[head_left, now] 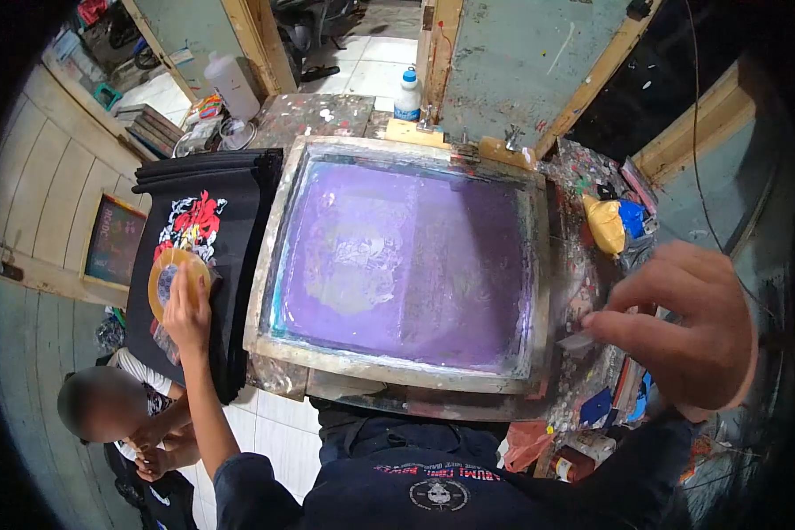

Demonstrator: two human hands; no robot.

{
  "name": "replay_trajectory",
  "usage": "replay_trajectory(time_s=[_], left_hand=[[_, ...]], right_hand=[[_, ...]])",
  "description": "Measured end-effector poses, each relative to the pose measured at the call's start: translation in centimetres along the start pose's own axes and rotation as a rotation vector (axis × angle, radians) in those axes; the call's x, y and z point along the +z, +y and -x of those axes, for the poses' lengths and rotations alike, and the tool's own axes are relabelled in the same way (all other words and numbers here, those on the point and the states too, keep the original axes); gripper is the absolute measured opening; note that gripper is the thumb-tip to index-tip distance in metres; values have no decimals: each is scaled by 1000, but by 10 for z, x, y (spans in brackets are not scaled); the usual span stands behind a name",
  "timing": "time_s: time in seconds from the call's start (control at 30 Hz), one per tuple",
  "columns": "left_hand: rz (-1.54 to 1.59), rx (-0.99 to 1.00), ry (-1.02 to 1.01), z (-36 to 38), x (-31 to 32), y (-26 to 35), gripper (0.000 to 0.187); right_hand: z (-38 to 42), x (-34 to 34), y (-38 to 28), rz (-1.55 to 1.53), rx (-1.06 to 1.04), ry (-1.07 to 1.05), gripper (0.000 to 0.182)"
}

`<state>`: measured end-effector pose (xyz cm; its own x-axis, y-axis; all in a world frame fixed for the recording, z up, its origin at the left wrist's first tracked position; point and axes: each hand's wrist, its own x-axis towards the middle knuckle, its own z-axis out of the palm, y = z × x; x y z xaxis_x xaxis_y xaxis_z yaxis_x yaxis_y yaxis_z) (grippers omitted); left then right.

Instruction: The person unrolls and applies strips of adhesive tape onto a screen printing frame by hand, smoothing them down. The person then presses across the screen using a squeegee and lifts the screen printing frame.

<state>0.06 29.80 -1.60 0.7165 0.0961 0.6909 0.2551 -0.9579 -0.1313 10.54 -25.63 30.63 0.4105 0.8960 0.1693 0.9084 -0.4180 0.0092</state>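
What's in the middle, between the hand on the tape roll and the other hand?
In the head view, the purple screen frame lies between the left hand on the tape roll and the right hand.

The printing screen [406, 256] has a worn wooden frame, paint-crusted and rough, around a taut purple mesh with a dull sheen. Beside it, black cloth shirts [230, 221] look matt. The tape roll [170, 276] seems glossy plastic. The table [583, 177] is paint-spattered.

Purple screen [406, 256]; black shirt [199, 221], red-white print.
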Motion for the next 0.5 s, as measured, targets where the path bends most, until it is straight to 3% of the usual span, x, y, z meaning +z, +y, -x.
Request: replay_trajectory(time_s=[0.07, 0.1, 0.13, 0.17, 0.23, 0.27, 0.33, 0.37, 0.47, 0.5], left_hand=[[-137, -103, -1, -28, -30, 42, 55], [-2, -113, 57, -40, -42, 69, 66], [237, -62, 67, -51, -54, 102, 76], [810, -133, -89, -71, -75, 149, 94], [1529, 30, -158, -87, -88, 236, 125], [1758, 122, -319, -98, -100, 270, 134], [2136, 48, -511, -94, -116, 327, 123], [2184, 134, -544, -97, -117, 340, 108], [2368, -201, -1196, -86, -118, 350, 72], [2305, -184, -1212, -81, -115, 347, 51]], right_hand=[[-14, 0, 7, -44, -90, -14, 22], [-21, 1, 11, -59, -137, -15, 22], [-29, 4, 14, -68, -188, -9, 22], [-38, 9, 16, -94, -220, 10, 21], [-57, 21, 19, -160, -265, 59, 20], [-65, 22, 22, -176, -266, 50, 18], [-82, 24, 28, -208, -268, 31, 16], [-87, 28, 38, -211, -279, 18, 15], [-99, 42, 65, -404, -214, 1, 9], [-104, 51, 81, -434, -228, 23, 8]])
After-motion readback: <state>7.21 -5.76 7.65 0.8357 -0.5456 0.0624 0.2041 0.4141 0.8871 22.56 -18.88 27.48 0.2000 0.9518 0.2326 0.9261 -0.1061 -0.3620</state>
